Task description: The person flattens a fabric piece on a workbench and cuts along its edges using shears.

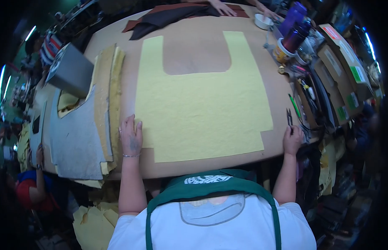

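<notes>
A yellow sheet (pixel 202 108) with a deep U-shaped notch at its far edge lies flat on the table (pixel 194 58) in front of me. My left hand (pixel 131 135) rests at the sheet's lower left edge, fingers apart and holding nothing. At the right table edge, my right hand (pixel 293 139) is closed on small dark snips (pixel 289 117), their tips pointing away from me. To the left of my left hand lies a stack of grey and yellow cut pieces (pixel 79 139), with a grey metal block (pixel 71 71) standing on it.
Dark and red-brown pieces (pixel 171 18) lie at the far edge, near another person's hand (pixel 222 7). Another hand is at a white bowl (pixel 263 21). Purple bottles, a tub (pixel 282 52), a green pen (pixel 294 105) and cardboard boxes (pixel 336 71) are at right. A co-worker (pixel 35 193) is at left.
</notes>
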{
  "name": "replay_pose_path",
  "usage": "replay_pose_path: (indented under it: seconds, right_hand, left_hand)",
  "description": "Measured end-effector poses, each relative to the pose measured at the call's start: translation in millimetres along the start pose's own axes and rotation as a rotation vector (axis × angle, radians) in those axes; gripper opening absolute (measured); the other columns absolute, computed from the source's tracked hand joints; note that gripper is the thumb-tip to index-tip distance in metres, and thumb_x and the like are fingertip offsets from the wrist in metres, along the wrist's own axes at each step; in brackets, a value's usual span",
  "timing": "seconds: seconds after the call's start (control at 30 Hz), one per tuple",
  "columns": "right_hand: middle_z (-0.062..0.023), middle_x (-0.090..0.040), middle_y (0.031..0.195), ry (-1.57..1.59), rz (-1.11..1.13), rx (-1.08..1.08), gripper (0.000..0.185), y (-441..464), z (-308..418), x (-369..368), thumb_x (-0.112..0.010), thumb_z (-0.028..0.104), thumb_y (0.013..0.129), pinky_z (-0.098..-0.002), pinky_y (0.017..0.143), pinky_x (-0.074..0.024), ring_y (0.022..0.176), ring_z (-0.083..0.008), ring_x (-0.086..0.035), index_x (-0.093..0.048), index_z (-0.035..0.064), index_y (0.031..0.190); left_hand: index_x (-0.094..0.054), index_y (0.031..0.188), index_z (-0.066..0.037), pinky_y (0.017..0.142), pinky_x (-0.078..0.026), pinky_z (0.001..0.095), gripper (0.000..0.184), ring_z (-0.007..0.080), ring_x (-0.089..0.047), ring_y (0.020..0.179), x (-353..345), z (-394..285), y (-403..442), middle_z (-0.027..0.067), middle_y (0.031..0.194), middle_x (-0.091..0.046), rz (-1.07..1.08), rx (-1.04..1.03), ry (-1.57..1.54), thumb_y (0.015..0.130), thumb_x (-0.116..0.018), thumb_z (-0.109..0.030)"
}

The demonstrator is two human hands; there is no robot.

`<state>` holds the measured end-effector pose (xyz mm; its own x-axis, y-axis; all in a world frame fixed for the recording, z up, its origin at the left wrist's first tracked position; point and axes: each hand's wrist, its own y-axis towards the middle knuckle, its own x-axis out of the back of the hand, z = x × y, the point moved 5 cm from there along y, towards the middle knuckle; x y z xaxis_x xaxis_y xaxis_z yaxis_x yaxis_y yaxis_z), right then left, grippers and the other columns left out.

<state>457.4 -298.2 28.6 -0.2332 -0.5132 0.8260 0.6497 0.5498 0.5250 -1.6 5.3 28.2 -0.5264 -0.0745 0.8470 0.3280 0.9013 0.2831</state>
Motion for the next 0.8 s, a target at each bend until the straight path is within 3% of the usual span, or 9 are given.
replay_pose_path:
  seconds: [0.13, 0.3, 0.6, 0.8]
  right_hand:
    - [-0.0123, -0.054, 0.084, -0.008, 0.021, 0.039, 0.015, 0, -4, -5, -0.056, 0.017, 0.078, -0.0399, 0.076, -0.0388, 0.084, -0.0307, -0.049, -0.056, 0.0021, 0.08]
    - [-0.0125, -0.055, 0.083, -0.039, 0.022, 0.027, 0.019, 0, -3, -5, -0.055, 0.022, 0.08, -0.0401, 0.075, -0.0386, 0.083, -0.0305, -0.05, -0.056, 0.0025, 0.08]
    - [-0.0129, -0.055, 0.084, -0.05, 0.019, 0.035, 0.02, -1, -6, -7, -0.055, 0.022, 0.08, -0.0402, 0.076, -0.0385, 0.083, -0.031, -0.05, -0.056, 0.0027, 0.079]
    - [-0.0138, -0.055, 0.087, -0.017, 0.004, 0.061, 0.02, 1, -4, -6, -0.055, 0.021, 0.078, -0.0397, 0.078, -0.0379, 0.087, -0.0315, -0.049, -0.055, 0.0025, 0.085]
  left_hand:
    - [-0.055, 0.104, -0.006, 0.084, -0.037, 0.038, 0.033, 0.0326, -0.045, 0.093, 18, 18, -10, 0.0167, 0.099, -0.049, -0.011, 0.028, 0.06, 0.073, -0.061, -0.013]
    - [-0.059, 0.105, -0.007, 0.091, -0.034, 0.0368, 0.032, 0.0314, -0.042, 0.105, 16, 17, -20, 0.0162, 0.112, -0.047, 0.035, 0.042, 0.091, 0.074, -0.061, -0.014]
    - [-0.057, 0.108, -0.01, 0.092, -0.032, 0.0399, 0.034, 0.031, -0.037, 0.111, 10, 27, -27, 0.0133, 0.116, -0.044, -0.014, 0.08, 0.036, 0.075, -0.06, -0.021]
    - [-0.052, 0.113, -0.011, 0.094, -0.029, 0.0407, 0.037, 0.0303, -0.033, 0.115, 6, 25, -25, 0.0126, 0.119, -0.043, -0.037, 0.025, 0.12, 0.076, -0.056, -0.019]
